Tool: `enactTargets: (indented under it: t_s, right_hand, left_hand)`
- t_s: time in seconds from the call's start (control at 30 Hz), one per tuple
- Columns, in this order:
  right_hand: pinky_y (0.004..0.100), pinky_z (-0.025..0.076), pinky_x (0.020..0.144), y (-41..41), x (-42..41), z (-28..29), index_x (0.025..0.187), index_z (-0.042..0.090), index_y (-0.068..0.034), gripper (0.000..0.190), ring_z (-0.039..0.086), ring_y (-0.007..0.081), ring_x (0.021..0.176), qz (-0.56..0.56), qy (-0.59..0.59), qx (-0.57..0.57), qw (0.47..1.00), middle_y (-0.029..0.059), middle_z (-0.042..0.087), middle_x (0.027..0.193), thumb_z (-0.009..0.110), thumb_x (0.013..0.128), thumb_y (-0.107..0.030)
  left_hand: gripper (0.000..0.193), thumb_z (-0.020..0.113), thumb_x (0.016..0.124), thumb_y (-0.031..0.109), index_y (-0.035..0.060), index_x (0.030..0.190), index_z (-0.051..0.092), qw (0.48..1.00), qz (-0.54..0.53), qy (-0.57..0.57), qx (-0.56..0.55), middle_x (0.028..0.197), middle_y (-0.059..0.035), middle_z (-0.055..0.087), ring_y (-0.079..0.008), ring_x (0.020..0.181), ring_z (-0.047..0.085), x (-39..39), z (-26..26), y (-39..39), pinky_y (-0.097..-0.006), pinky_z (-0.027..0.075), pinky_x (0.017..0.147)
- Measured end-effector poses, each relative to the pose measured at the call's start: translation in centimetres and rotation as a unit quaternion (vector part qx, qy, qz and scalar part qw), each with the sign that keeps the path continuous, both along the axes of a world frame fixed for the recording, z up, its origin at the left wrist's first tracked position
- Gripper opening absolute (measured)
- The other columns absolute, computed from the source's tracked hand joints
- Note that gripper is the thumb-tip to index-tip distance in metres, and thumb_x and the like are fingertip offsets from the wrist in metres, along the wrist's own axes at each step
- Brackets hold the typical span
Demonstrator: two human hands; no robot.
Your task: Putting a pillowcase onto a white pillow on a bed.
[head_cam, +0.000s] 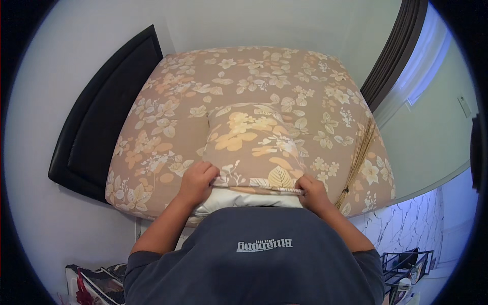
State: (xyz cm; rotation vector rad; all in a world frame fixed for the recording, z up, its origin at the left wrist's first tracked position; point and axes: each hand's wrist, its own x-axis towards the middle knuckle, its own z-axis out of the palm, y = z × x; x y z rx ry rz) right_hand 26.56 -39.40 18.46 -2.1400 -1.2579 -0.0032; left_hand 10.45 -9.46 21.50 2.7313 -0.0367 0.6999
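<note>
A floral pillowcase (pixel 248 145) lies on the bed, drawn over most of a white pillow (pixel 244 200). The pillow's bare end sticks out toward my body. My left hand (pixel 199 181) grips the left corner of the pillowcase's open hem. At the right corner, my right hand (pixel 314 192) pinches the same hem between thumb and fingers. Between the two hands the hem runs nearly straight. My shirt hides the near edge of the pillow.
A floral fitted sheet (pixel 244 82) covers the mattress. The black padded headboard (pixel 110 110) stands left. A stick broom (pixel 358 160) lies along the bed's right side. Dark curtains (pixel 396 53) hang at right; a black metal rack (pixel 408 263) and a bag (pixel 99 282) stand low.
</note>
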Motion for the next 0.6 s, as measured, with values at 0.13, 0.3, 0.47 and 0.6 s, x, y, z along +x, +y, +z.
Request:
enactTargets:
  t_s: [0.13, 0.3, 0.47, 0.6]
  right_hand:
    - [0.0403, 0.047, 0.062, -1.0, 0.6, -1.0, 0.086, 0.053, -0.009, 0.027, 0.059, 0.0323, 0.074, -0.068, 0.013, -0.019, 0.997, 0.0113, 0.054, 0.09, 0.059, 0.064, 0.006]
    - [0.0436, 0.047, 0.069, -3.2, 1.6, -2.2, 0.092, 0.052, -0.008, 0.031, 0.058, 0.0352, 0.083, -0.176, 0.036, -0.101, 0.979, 0.0129, 0.052, 0.091, 0.054, 0.066, 0.009]
    - [0.0447, 0.041, 0.062, -5.0, 1.3, -2.9, 0.082, 0.046, -0.005, 0.027, 0.051, 0.0406, 0.073, -0.112, 0.013, -0.106, 0.988, 0.0167, 0.049, 0.082, 0.052, 0.063, 0.011]
    - [0.0398, 0.038, 0.058, -5.7, 0.4, -1.3, 0.071, 0.042, -0.004, 0.023, 0.048, 0.0388, 0.067, -0.089, 0.079, -0.158, 0.98, 0.0171, 0.047, 0.072, 0.054, 0.059, 0.012]
  left_hand:
    - [0.016, 0.057, 0.065, 0.001, 0.0092, 0.079, 0.054, 0.996, 0.082, 0.013, 0.042, 0.077, -0.0059, 0.053, -0.0274, 0.076, 0.053, -1.0, -1.1, 1.0, -0.0381, 0.043, 0.063]
    - [0.02, 0.053, 0.074, 0.003, 0.0096, 0.092, 0.051, 0.962, 0.229, 0.152, -0.002, 0.088, -0.0098, 0.055, -0.0311, 0.084, 0.055, -4.2, -2.5, 2.5, -0.0419, 0.044, 0.068]
    - [0.024, 0.052, 0.073, 0.003, 0.0082, 0.096, 0.048, 0.926, 0.259, 0.272, -0.027, 0.092, -0.0113, 0.056, -0.0317, 0.09, 0.057, -7.3, -1.3, 1.8, -0.0423, 0.045, 0.07]
    - [0.025, 0.056, 0.07, 0.004, 0.0079, 0.093, 0.048, 0.92, 0.227, 0.32, -0.023, 0.091, -0.0111, 0.057, -0.0322, 0.085, 0.059, -9.3, 2.6, 1.0, -0.0428, 0.045, 0.068]
